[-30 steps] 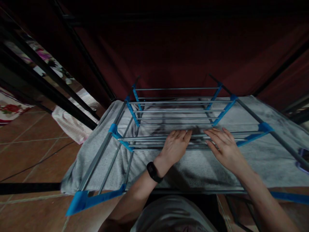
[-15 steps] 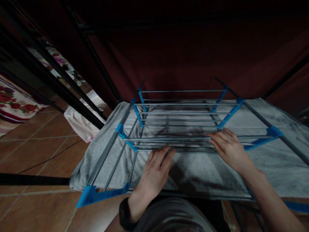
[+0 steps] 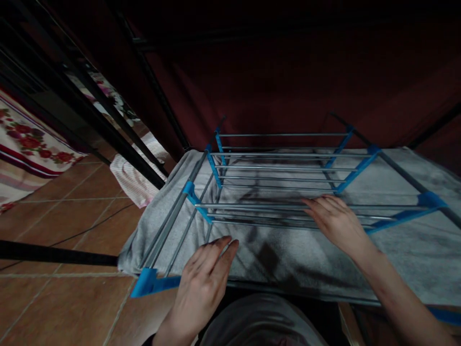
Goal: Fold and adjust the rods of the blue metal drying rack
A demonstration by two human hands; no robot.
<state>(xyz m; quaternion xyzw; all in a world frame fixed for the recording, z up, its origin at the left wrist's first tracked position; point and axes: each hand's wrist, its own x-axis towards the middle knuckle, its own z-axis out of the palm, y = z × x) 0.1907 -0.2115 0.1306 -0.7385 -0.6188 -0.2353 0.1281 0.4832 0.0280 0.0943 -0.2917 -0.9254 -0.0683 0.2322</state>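
Observation:
A metal clothes drying rack (image 3: 288, 206) with grey rods and blue plastic joints stands in front of me, its tiers stacked toward the far wall. My left hand (image 3: 203, 278) is over the near left part of the rack, short of the front rods. Its fingers reach forward with the thumb apart, and nothing is in them. My right hand (image 3: 334, 221) lies palm down over the front rods, right of the middle. Its fingers are stretched out along the rods and seem to touch them; the undersides of the fingers are hidden.
A grey blanket (image 3: 389, 259) spreads beneath the rack. Behind it rises a dark red panel (image 3: 288, 91). Black metal bars (image 3: 108, 129) slant at the left. A striped cloth (image 3: 133, 182) lies on the tiled floor (image 3: 65, 307), near a flowered fabric (image 3: 32, 144) and a thin dark cable.
My left hand has moved back toward me and leftward, away from the front rods. My right hand stays at the rods. The view has shifted slightly left.

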